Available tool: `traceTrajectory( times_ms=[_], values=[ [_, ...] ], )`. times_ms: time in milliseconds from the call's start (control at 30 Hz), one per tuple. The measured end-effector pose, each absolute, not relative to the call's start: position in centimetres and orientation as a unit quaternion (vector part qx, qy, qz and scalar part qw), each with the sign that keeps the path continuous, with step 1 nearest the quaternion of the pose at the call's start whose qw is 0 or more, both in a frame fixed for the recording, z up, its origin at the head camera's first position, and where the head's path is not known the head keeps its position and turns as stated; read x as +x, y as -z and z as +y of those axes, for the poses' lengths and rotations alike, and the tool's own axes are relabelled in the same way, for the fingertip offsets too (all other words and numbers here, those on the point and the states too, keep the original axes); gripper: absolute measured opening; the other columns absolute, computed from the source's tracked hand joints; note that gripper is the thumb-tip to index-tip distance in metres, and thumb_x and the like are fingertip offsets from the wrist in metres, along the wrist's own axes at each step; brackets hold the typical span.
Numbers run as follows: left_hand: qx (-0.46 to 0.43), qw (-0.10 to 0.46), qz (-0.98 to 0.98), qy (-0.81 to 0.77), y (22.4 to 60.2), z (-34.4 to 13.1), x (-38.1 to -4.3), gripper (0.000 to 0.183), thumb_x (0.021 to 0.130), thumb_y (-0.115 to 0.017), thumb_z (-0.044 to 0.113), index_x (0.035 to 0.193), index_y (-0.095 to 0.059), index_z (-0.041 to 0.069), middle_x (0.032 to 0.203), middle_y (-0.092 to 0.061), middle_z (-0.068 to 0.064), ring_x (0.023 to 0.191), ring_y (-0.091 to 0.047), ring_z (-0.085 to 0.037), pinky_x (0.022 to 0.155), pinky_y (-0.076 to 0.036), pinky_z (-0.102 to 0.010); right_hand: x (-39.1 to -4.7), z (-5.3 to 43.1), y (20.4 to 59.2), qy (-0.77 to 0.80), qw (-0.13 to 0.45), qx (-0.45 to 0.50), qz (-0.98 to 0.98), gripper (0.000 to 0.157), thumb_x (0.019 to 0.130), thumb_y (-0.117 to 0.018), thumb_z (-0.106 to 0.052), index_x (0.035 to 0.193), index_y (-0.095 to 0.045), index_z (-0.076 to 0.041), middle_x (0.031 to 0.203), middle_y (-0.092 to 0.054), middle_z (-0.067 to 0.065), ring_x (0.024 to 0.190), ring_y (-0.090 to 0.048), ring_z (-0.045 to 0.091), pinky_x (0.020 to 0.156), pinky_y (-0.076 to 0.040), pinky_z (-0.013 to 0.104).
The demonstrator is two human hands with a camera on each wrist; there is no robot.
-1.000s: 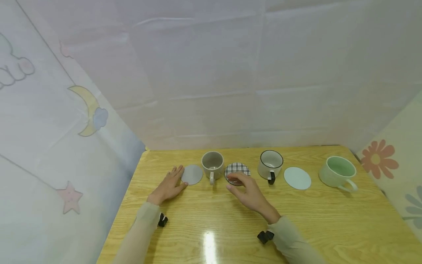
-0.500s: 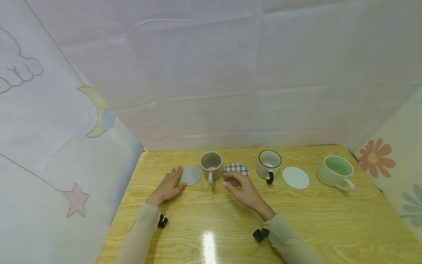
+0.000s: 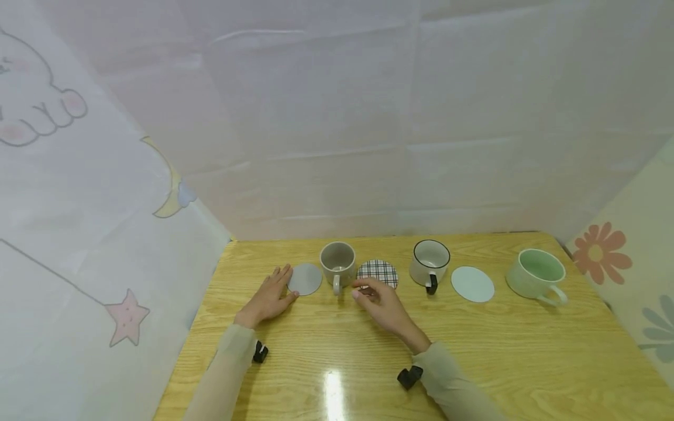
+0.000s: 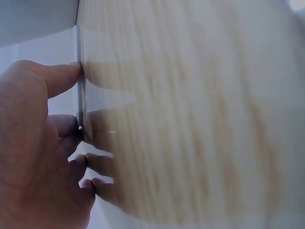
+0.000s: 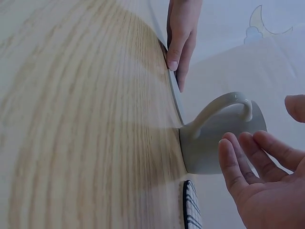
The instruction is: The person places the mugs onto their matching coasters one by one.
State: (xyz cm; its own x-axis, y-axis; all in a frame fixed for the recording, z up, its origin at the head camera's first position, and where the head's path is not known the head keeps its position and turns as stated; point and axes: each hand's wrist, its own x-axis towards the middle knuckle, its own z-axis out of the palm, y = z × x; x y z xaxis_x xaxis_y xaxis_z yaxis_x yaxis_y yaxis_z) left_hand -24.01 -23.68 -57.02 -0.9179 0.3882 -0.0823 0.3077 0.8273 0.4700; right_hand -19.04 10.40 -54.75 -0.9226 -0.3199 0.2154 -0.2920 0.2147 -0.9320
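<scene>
My left hand [image 3: 267,297] lies by the grey round coaster [image 3: 306,279] at the table's left. Its thumb and fingertips touch the coaster's near-left edge, as the left wrist view shows too. Just right of that coaster stands an upright grey mug [image 5: 209,145], its handle toward me. My right hand [image 3: 387,307] hovers close to the mug's handle side with fingers loosely bent and nothing between them. Those fingers [image 5: 269,162] overlap the mug in the right wrist view. Partly behind this hand lies a round plaid coaster [image 3: 380,271].
Farther right, a white mug [image 3: 429,272] with a black rim and handle stands upright. Beside it lies a pale blue coaster [image 3: 473,284]. A light green mug [image 3: 526,283] is near the right edge of the wooden table [image 3: 295,362]. Printed fabric walls [image 3: 326,128] surround the table.
My right hand has moved left and slightly toward me, off the plaid coaster and nearer the grey mug's handle. My left hand has stayed at the grey coaster.
</scene>
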Motion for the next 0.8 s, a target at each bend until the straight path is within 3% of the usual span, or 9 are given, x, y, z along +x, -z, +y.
traceTrajectory(
  times_ms=[467,800],
  values=[
    [0.181,0.094,0.956,-0.213,57.2,-23.8,-24.3,0.077,0.111,-0.058,0.038,0.168,-0.024,-0.001,0.177,-0.018,-0.019,0.164,-0.013,-0.045,0.132,-0.015,-0.066,-18.9,9.0,55.3,0.607,0.022,-0.176,0.775,0.035,0.107,-0.067,-0.017,0.133,-0.066,0.007,0.133,-0.068,0.026,0.122,-0.069,0.041,0.1,-0.062,0.033],
    [0.2,0.07,0.949,-0.235,57.0,-23.6,-24.1,0.075,0.11,-0.06,0.033,0.164,-0.029,-0.008,0.174,-0.024,-0.028,0.16,-0.018,-0.054,0.128,-0.018,-0.073,-18.9,8.4,55.4,0.604,0.024,-0.172,0.778,0.032,0.107,-0.068,-0.018,0.133,-0.068,0.0,0.133,-0.07,0.019,0.123,-0.069,0.039,0.101,-0.062,0.037]
  ],
)
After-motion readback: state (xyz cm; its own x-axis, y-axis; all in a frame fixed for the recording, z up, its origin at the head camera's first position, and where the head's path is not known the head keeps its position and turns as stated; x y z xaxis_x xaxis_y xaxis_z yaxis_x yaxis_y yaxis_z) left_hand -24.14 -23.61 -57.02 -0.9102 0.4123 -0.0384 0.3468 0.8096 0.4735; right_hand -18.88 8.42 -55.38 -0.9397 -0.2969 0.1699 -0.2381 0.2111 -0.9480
